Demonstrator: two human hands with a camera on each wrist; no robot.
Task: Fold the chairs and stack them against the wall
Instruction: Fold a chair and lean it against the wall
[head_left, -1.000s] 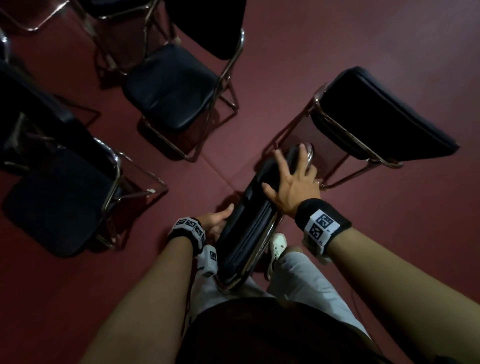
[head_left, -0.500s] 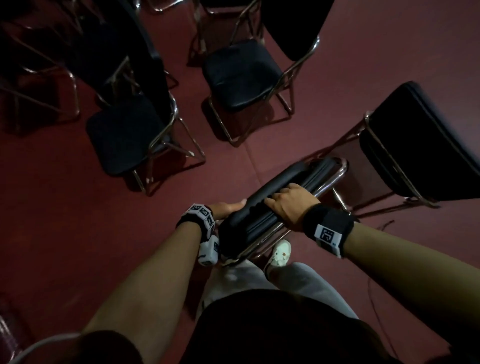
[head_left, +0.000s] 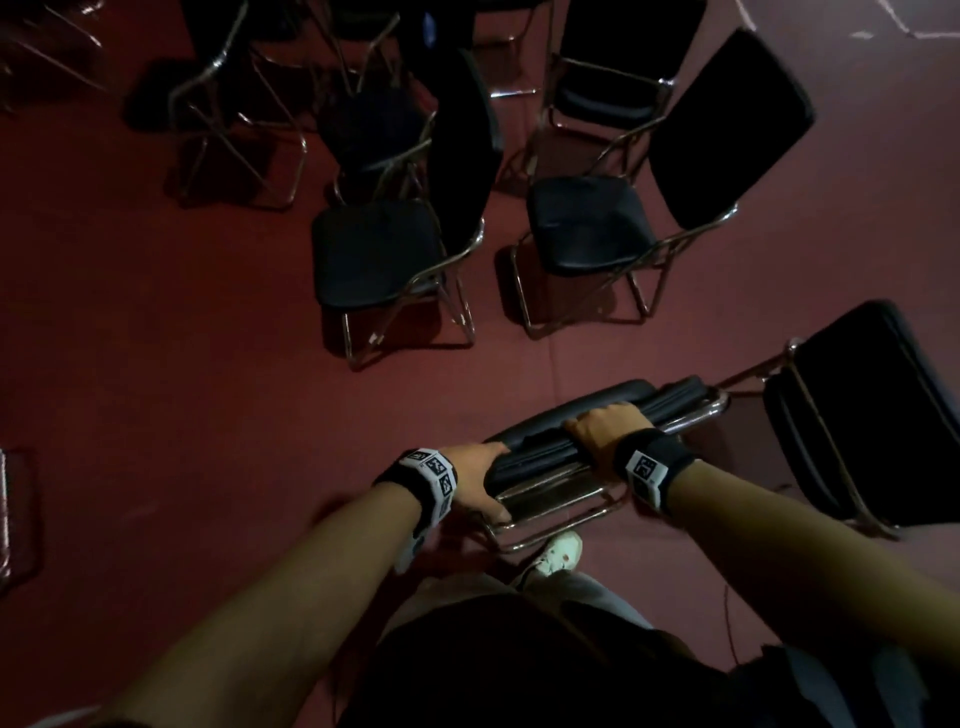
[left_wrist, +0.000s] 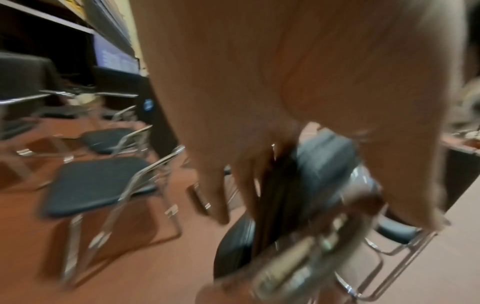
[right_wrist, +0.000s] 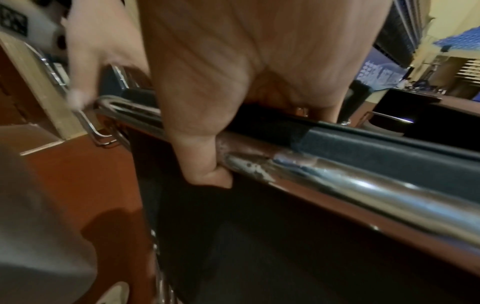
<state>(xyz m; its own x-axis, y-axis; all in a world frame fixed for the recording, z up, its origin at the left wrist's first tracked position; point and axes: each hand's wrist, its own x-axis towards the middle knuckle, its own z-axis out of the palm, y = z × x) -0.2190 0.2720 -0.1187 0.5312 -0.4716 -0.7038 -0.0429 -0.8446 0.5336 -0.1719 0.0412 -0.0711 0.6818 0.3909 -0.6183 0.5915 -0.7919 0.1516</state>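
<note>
A folded chair (head_left: 649, 402) with black pads and a chrome frame hangs roughly level in front of my legs. My left hand (head_left: 480, 478) grips its near left end, thumb on the frame and fingers round the pad's edge. My right hand (head_left: 602, 426) curls over the chair's top edge near the middle. In the left wrist view, blurred, my left hand (left_wrist: 233, 174) straddles the folded chair (left_wrist: 319, 164). The right wrist view has my right hand (right_wrist: 207, 123) wrapped round the pad and chrome tube of the folded chair (right_wrist: 363, 185).
Two unfolded black chairs (head_left: 384, 254) (head_left: 592, 223) stand on the red floor just ahead. A third black chair (head_left: 872, 415) sits close to the right, beside the folded one. Several more chairs (head_left: 234, 104) crowd the back left. Bare floor lies to the left.
The folded chair has swung from standing on end to roughly level. My right hand went from lying flat on the pad to curling over its top edge. My view has turned.
</note>
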